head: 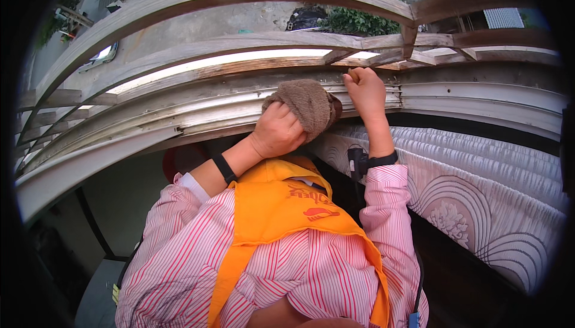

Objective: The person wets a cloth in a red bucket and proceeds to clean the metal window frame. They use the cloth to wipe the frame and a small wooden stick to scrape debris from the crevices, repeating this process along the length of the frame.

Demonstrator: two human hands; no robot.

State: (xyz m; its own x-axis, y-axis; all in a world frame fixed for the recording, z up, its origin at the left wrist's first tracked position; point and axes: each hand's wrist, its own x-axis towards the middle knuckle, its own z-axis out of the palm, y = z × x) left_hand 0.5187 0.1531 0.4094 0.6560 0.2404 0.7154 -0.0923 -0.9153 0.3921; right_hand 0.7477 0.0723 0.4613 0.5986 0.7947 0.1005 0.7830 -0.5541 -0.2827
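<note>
My left hand (279, 129) grips a folded brown terry cloth (302, 103) just above the pale metal window track (215, 111). A darker brown edge shows at the cloth's right side; what it belongs to I cannot tell. To the right, my right hand (366, 93) is closed in a fist near the track's corner. A small tan-brown object (354, 75) pokes out at the top of this fist, most of it hidden by the fingers. Dirt marks the track and the grey sill (265, 78) beyond it.
Weathered slatted railings (251, 40) curve across outside the window. A sliding sash edge (103, 157) lies at left. Patterned curtain fabric (453, 202) hangs at right, close to my right forearm. A red basin-like thing (173, 164) is partly visible below the sill. Outside lies paved ground (188, 27).
</note>
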